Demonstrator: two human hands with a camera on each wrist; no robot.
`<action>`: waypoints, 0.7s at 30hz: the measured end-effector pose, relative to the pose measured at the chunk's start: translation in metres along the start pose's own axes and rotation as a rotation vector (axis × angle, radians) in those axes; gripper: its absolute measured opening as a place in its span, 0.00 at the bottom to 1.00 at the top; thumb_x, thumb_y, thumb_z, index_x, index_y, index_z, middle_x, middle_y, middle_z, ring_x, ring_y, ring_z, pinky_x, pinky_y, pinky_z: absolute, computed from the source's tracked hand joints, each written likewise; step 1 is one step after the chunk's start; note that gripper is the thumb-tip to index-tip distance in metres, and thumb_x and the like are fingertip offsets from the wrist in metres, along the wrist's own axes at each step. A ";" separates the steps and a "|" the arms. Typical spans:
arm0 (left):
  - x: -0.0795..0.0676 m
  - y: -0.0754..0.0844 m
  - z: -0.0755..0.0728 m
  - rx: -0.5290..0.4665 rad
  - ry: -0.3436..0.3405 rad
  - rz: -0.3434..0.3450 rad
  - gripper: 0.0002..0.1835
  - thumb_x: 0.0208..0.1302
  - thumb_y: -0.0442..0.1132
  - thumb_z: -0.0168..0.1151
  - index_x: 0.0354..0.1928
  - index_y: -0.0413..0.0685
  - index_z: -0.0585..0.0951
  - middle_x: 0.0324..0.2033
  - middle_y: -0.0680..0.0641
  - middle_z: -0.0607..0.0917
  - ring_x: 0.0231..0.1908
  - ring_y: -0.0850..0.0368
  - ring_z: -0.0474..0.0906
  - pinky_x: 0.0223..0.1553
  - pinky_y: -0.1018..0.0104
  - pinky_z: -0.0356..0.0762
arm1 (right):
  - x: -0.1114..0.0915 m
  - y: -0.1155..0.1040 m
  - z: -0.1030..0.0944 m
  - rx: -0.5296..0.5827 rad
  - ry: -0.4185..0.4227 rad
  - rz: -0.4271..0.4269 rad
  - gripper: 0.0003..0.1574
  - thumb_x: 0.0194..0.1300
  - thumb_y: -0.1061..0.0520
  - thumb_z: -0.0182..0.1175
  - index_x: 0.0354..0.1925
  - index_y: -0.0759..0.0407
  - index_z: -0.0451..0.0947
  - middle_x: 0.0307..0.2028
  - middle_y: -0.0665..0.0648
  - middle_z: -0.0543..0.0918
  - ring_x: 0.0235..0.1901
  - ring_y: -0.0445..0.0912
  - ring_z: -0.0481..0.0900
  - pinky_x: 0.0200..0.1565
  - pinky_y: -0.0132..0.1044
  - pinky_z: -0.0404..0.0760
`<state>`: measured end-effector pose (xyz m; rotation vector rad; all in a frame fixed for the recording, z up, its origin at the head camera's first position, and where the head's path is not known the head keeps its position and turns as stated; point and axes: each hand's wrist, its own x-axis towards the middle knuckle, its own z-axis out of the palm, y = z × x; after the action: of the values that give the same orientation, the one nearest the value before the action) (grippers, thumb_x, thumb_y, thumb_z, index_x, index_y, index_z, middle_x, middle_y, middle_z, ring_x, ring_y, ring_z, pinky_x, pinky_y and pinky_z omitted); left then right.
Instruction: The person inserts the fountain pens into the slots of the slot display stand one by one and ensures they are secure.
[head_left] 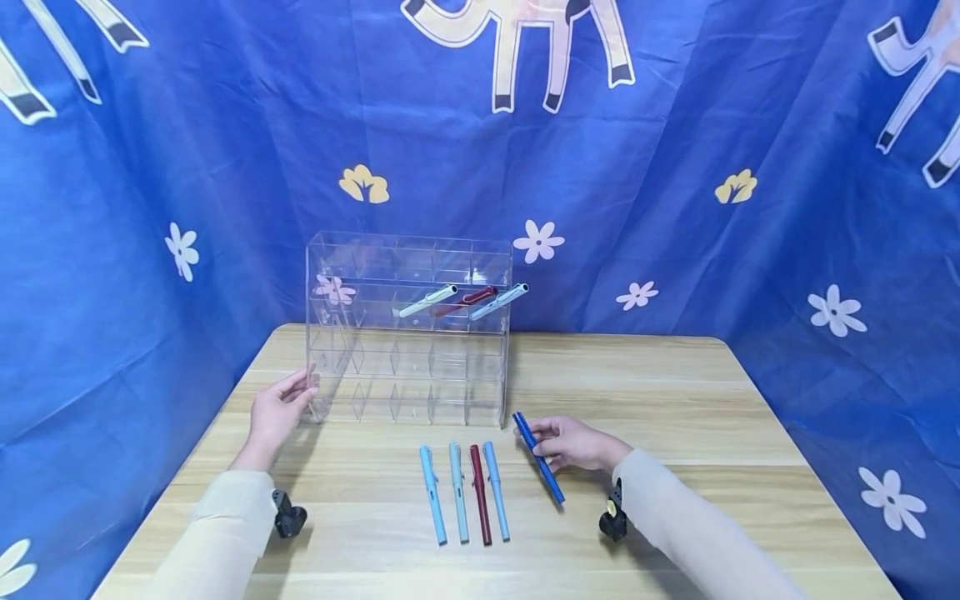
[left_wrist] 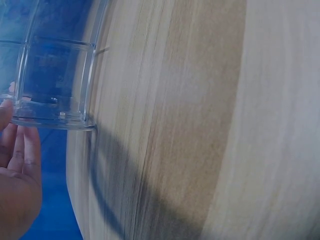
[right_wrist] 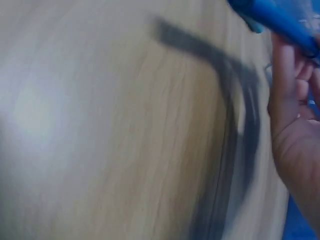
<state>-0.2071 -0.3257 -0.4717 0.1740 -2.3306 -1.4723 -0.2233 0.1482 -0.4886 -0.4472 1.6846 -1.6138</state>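
Note:
My left hand (head_left: 276, 414) grips the left side wall of a clear acrylic pen rack (head_left: 408, 411), thumb at the front and fingers on the outer side; the left wrist view shows this grip on the rack's side panel (left_wrist: 52, 121). To the right of the rack, my right hand (head_left: 573, 443) pinches a dark blue pen (head_left: 543, 467), held tilted over the table. That blue pen (right_wrist: 280, 22) also crosses the top corner of the right wrist view. Three pens lie slanted in one upper row of the rack: a pale green one (head_left: 426, 302), a dark red one (head_left: 465, 302) and a light blue one (head_left: 498, 302).
On the wooden table (head_left: 637, 392), several pens lie side by side in front of the rack: a light blue one (head_left: 432, 496), a pale teal one (head_left: 459, 493), a dark red one (head_left: 481, 496) and a blue one (head_left: 497, 492). A blue printed curtain (head_left: 450, 183) surrounds the table.

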 end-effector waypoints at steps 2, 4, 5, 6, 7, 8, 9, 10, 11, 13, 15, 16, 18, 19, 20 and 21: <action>0.000 -0.001 0.001 -0.005 0.002 0.003 0.23 0.64 0.30 0.61 0.60 0.29 0.72 0.50 0.27 0.77 0.33 0.86 0.70 0.39 0.86 0.75 | 0.000 0.000 -0.001 0.098 -0.002 -0.037 0.35 0.62 0.69 0.55 0.65 0.78 0.56 0.43 0.57 0.76 0.32 0.42 0.75 0.32 0.35 0.82; 0.000 -0.002 0.001 -0.008 0.002 0.005 0.23 0.64 0.30 0.61 0.59 0.29 0.71 0.50 0.27 0.77 0.32 0.87 0.70 0.39 0.86 0.75 | 0.000 -0.001 -0.001 0.191 0.004 -0.079 0.38 0.62 0.70 0.56 0.65 0.79 0.52 0.44 0.57 0.75 0.32 0.42 0.75 0.34 0.35 0.83; 0.000 -0.002 0.001 -0.009 0.002 0.005 0.22 0.64 0.29 0.60 0.59 0.28 0.71 0.50 0.27 0.77 0.33 0.87 0.70 0.39 0.86 0.75 | 0.001 -0.002 -0.001 0.234 0.009 -0.098 0.37 0.61 0.70 0.56 0.64 0.79 0.52 0.45 0.58 0.74 0.32 0.42 0.76 0.35 0.35 0.84; 0.000 -0.002 0.001 -0.009 0.001 0.004 0.22 0.64 0.29 0.60 0.60 0.28 0.71 0.50 0.27 0.77 0.33 0.87 0.70 0.39 0.86 0.75 | 0.001 -0.002 -0.001 0.269 0.014 -0.117 0.35 0.61 0.71 0.57 0.62 0.77 0.54 0.46 0.58 0.74 0.33 0.42 0.77 0.37 0.36 0.84; 0.000 -0.001 0.001 -0.009 0.000 0.002 0.23 0.64 0.29 0.60 0.60 0.28 0.71 0.50 0.27 0.77 0.33 0.86 0.70 0.39 0.86 0.75 | 0.002 -0.003 0.000 0.298 0.019 -0.138 0.32 0.60 0.71 0.57 0.61 0.74 0.56 0.47 0.59 0.73 0.34 0.43 0.78 0.39 0.36 0.85; 0.000 0.000 0.001 -0.007 -0.001 0.001 0.23 0.64 0.29 0.60 0.60 0.29 0.71 0.50 0.27 0.77 0.33 0.86 0.70 0.39 0.86 0.75 | 0.002 -0.004 0.000 0.315 0.030 -0.157 0.29 0.60 0.71 0.57 0.58 0.70 0.59 0.47 0.60 0.72 0.35 0.43 0.78 0.41 0.37 0.84; 0.000 0.000 0.001 -0.006 -0.002 -0.001 0.23 0.64 0.29 0.60 0.60 0.29 0.71 0.50 0.27 0.77 0.33 0.86 0.70 0.39 0.86 0.75 | 0.003 -0.005 0.001 0.327 0.039 -0.177 0.27 0.60 0.72 0.57 0.55 0.67 0.61 0.47 0.59 0.73 0.35 0.43 0.79 0.43 0.37 0.84; 0.000 0.001 0.001 -0.005 -0.003 -0.002 0.23 0.65 0.30 0.60 0.60 0.29 0.71 0.50 0.27 0.77 0.33 0.86 0.70 0.39 0.86 0.75 | 0.003 -0.005 0.002 0.336 0.050 -0.197 0.24 0.60 0.73 0.57 0.53 0.63 0.62 0.45 0.58 0.73 0.36 0.43 0.79 0.44 0.37 0.84; 0.000 0.001 0.001 -0.006 -0.004 -0.002 0.23 0.65 0.30 0.60 0.60 0.29 0.71 0.51 0.28 0.77 0.33 0.86 0.70 0.39 0.86 0.75 | 0.004 -0.006 0.002 0.344 0.060 -0.215 0.22 0.60 0.73 0.57 0.50 0.61 0.63 0.44 0.57 0.74 0.36 0.43 0.79 0.44 0.37 0.84; -0.001 0.002 0.001 -0.007 -0.005 -0.003 0.23 0.65 0.30 0.60 0.60 0.29 0.71 0.51 0.28 0.77 0.33 0.86 0.70 0.39 0.86 0.75 | 0.006 -0.008 0.004 0.355 0.080 -0.256 0.19 0.61 0.73 0.56 0.46 0.58 0.64 0.41 0.54 0.75 0.35 0.42 0.79 0.42 0.37 0.84; -0.001 0.002 0.001 -0.008 -0.003 -0.001 0.22 0.65 0.30 0.60 0.60 0.29 0.71 0.51 0.28 0.77 0.33 0.86 0.70 0.40 0.86 0.75 | 0.008 -0.012 0.006 0.365 0.112 -0.296 0.19 0.61 0.73 0.57 0.44 0.57 0.65 0.39 0.52 0.76 0.34 0.42 0.79 0.39 0.35 0.84; -0.001 0.002 0.001 -0.011 -0.002 -0.001 0.22 0.65 0.30 0.60 0.59 0.29 0.71 0.51 0.28 0.77 0.34 0.85 0.71 0.40 0.86 0.75 | 0.009 -0.014 0.007 0.372 0.132 -0.316 0.18 0.61 0.73 0.57 0.44 0.57 0.65 0.38 0.51 0.76 0.33 0.41 0.79 0.37 0.35 0.84; -0.001 0.002 0.001 -0.015 0.002 -0.003 0.22 0.64 0.30 0.60 0.59 0.29 0.72 0.50 0.28 0.76 0.33 0.85 0.71 0.39 0.86 0.75 | 0.012 -0.019 0.010 0.389 0.182 -0.351 0.18 0.60 0.73 0.58 0.42 0.56 0.66 0.37 0.51 0.78 0.33 0.41 0.78 0.34 0.33 0.84; -0.001 0.002 0.002 -0.014 0.004 -0.004 0.22 0.64 0.29 0.60 0.59 0.29 0.72 0.50 0.28 0.76 0.33 0.85 0.71 0.39 0.86 0.75 | 0.014 -0.022 0.012 0.397 0.215 -0.366 0.18 0.60 0.72 0.59 0.42 0.55 0.67 0.37 0.51 0.78 0.33 0.41 0.78 0.34 0.32 0.83; -0.001 0.002 0.002 -0.014 0.006 -0.004 0.22 0.64 0.29 0.61 0.59 0.29 0.72 0.50 0.28 0.76 0.33 0.85 0.71 0.39 0.86 0.75 | 0.016 -0.025 0.014 0.413 0.251 -0.377 0.18 0.60 0.72 0.60 0.41 0.55 0.68 0.37 0.51 0.79 0.32 0.41 0.78 0.34 0.32 0.83; -0.001 0.001 0.002 -0.016 0.007 -0.004 0.22 0.64 0.29 0.61 0.59 0.29 0.72 0.50 0.28 0.76 0.33 0.85 0.71 0.39 0.86 0.75 | 0.018 -0.028 0.016 0.425 0.291 -0.391 0.17 0.59 0.72 0.61 0.40 0.55 0.69 0.36 0.51 0.79 0.32 0.41 0.78 0.33 0.31 0.83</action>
<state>-0.2068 -0.3234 -0.4713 0.1799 -2.3139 -1.4890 -0.2305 0.1206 -0.4658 -0.3503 1.4494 -2.3552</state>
